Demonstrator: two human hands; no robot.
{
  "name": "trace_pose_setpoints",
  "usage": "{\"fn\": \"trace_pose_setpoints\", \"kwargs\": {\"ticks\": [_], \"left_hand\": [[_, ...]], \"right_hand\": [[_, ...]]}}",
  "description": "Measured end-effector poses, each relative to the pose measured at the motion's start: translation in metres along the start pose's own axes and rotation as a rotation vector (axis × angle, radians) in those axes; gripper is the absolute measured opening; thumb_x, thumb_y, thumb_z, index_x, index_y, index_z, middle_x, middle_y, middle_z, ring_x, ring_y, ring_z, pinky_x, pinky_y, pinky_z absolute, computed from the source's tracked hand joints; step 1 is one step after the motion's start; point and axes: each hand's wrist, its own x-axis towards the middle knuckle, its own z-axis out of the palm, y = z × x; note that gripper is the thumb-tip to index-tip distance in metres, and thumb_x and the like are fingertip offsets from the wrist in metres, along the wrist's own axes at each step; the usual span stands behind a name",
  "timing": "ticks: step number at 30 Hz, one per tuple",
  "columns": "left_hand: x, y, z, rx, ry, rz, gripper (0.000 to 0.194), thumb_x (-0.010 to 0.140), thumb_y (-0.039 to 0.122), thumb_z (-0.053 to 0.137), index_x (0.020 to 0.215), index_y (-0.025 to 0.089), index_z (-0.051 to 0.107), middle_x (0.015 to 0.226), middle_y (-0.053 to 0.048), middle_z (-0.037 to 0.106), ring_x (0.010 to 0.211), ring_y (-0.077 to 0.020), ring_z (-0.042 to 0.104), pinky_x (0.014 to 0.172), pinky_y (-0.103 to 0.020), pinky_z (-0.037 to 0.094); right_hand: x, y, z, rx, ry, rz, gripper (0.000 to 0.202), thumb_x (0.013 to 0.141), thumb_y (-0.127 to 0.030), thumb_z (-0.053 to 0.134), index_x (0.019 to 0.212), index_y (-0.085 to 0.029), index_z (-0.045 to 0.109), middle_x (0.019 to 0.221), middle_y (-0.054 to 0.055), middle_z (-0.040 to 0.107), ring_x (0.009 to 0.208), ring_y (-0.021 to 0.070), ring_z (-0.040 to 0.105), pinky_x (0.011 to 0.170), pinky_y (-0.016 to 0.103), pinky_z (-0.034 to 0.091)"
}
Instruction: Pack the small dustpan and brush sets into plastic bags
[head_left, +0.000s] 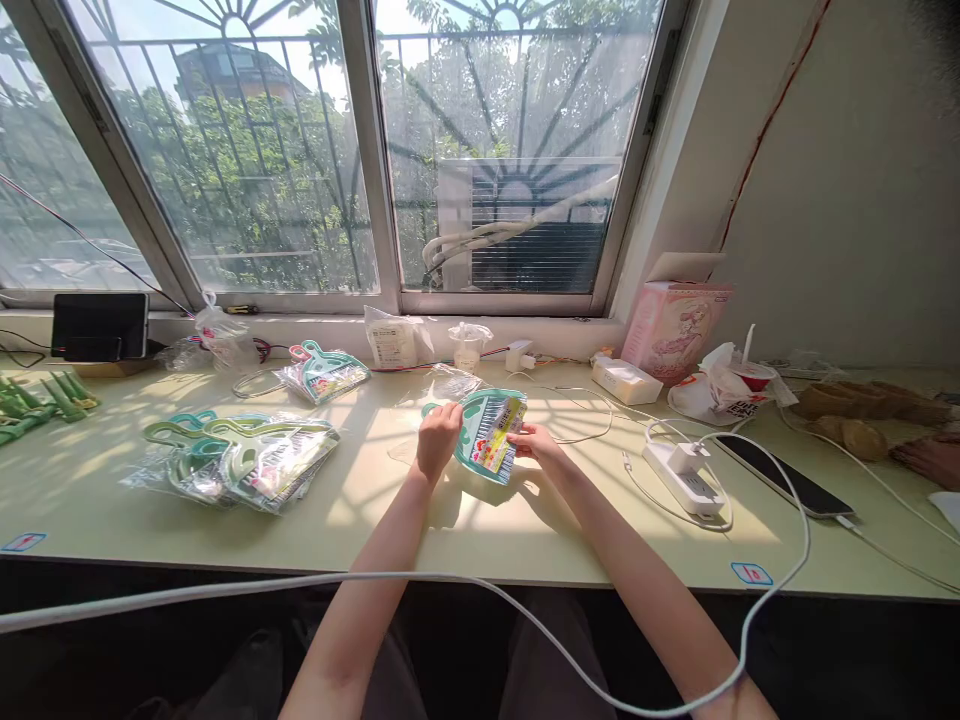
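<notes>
- A teal dustpan set [487, 435] is held just above the counter [525, 540], between both hands.
- Its left edge is clamped in the left hand [437, 437]'s grip.
- Its right edge is pinched by the right hand [536, 442].
- A pile of bagged sets [240, 462] is seen well to the left.

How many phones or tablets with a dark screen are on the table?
2. One dark phone lies flat at the right, beside the white power strip. One dark device stands at the far left by the window.
</notes>
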Motion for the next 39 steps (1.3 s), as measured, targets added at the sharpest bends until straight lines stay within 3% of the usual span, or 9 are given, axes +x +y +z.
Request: {"fn": "trace_pose_setpoints", "kwargs": {"ticks": [8, 11, 14, 17, 21, 25, 29, 34, 39], "left_hand": [[-0.006, 0.011, -0.001, -0.395, -0.094, 0.092, 0.026, 0.105, 0.017, 0.070, 0.126, 0.027, 0.082, 0.155, -0.018, 0.078, 0.154, -0.0372, 0.066, 0.134, -0.051, 0.048], [-0.008, 0.014, 0.001, -0.523, 0.199, -0.147, 0.054, 0.099, 0.032, 0.085, 0.150, 0.021, 0.072, 0.176, -0.024, 0.060, 0.175, -0.0435, 0.042, 0.147, -0.062, 0.027], [0.002, 0.009, -0.008, -0.702, 0.487, -0.551, 0.072, 0.112, 0.048, 0.066, 0.176, 0.019, 0.047, 0.191, -0.026, 0.037, 0.184, -0.0403, 0.022, 0.146, -0.065, 0.026], [0.015, 0.002, -0.018, -1.184, 0.248, -0.694, 0.073, 0.120, 0.059, 0.042, 0.180, 0.018, 0.042, 0.184, -0.028, 0.048, 0.174, -0.0392, 0.047, 0.135, -0.063, 0.048], [0.010, 0.013, -0.009, -1.650, -0.172, -0.492, 0.074, 0.099, 0.062, 0.081, 0.154, 0.014, 0.069, 0.148, -0.024, 0.081, 0.149, -0.0448, 0.072, 0.127, -0.062, 0.057], [-0.012, 0.038, 0.013, -1.652, -0.251, -0.372, 0.059, 0.077, 0.037, 0.104, 0.129, 0.022, 0.081, 0.134, -0.015, 0.088, 0.144, -0.0424, 0.076, 0.131, -0.058, 0.055], [-0.020, 0.049, 0.016, -1.589, -0.406, -0.392, 0.053, 0.078, 0.042, 0.103, 0.125, 0.027, 0.085, 0.134, -0.017, 0.087, 0.140, -0.0448, 0.078, 0.122, -0.064, 0.060], [-0.010, 0.046, 0.003, -1.607, -0.305, -0.470, 0.052, 0.090, 0.060, 0.094, 0.132, 0.030, 0.084, 0.137, -0.015, 0.087, 0.149, -0.0435, 0.073, 0.130, -0.064, 0.055], [-0.003, 0.036, 0.003, -1.529, -0.304, -0.506, 0.041, 0.090, 0.048, 0.096, 0.125, 0.029, 0.086, 0.125, -0.012, 0.090, 0.140, -0.0436, 0.078, 0.125, -0.062, 0.059]], "right_hand": [[0.017, 0.017, 0.009, 0.143, 0.144, -0.046, 0.039, 0.066, -0.033, 0.103, 0.094, -0.028, 0.076, 0.093, 0.007, 0.086, 0.111, 0.0394, 0.087, 0.102, 0.056, 0.073], [0.020, 0.020, 0.009, 0.170, 0.155, -0.085, 0.049, 0.062, -0.042, 0.106, 0.097, -0.027, 0.076, 0.098, 0.010, 0.086, 0.119, 0.0428, 0.085, 0.106, 0.060, 0.071], [0.022, 0.022, 0.012, 0.205, 0.150, -0.121, 0.056, 0.057, -0.047, 0.108, 0.098, -0.028, 0.076, 0.100, 0.010, 0.086, 0.124, 0.0450, 0.083, 0.107, 0.063, 0.070], [0.024, 0.025, 0.017, 0.241, 0.127, -0.141, 0.060, 0.054, -0.049, 0.110, 0.097, -0.028, 0.075, 0.097, 0.010, 0.085, 0.124, 0.0460, 0.083, 0.105, 0.064, 0.071], [0.026, 0.028, 0.022, 0.237, 0.167, -0.098, 0.063, 0.050, -0.052, 0.112, 0.091, -0.027, 0.072, 0.091, 0.012, 0.084, 0.118, 0.0468, 0.084, 0.103, 0.065, 0.071], [0.027, 0.029, 0.017, 0.255, 0.233, -0.119, 0.058, 0.058, -0.052, 0.109, 0.094, -0.029, 0.071, 0.096, 0.010, 0.085, 0.117, 0.0422, 0.084, 0.105, 0.060, 0.071], [0.028, 0.027, 0.006, 0.266, 0.212, -0.166, 0.045, 0.070, -0.049, 0.102, 0.098, -0.030, 0.072, 0.095, 0.007, 0.084, 0.118, 0.0393, 0.085, 0.103, 0.056, 0.072], [0.030, 0.021, -0.001, 0.254, 0.119, -0.099, 0.040, 0.067, -0.035, 0.105, 0.092, -0.029, 0.075, 0.095, 0.008, 0.086, 0.110, 0.0372, 0.086, 0.102, 0.054, 0.072], [0.028, 0.012, -0.002, 0.225, 0.092, -0.026, 0.038, 0.065, -0.024, 0.102, 0.092, -0.028, 0.075, 0.095, 0.007, 0.087, 0.101, 0.0350, 0.087, 0.100, 0.054, 0.073]]}}
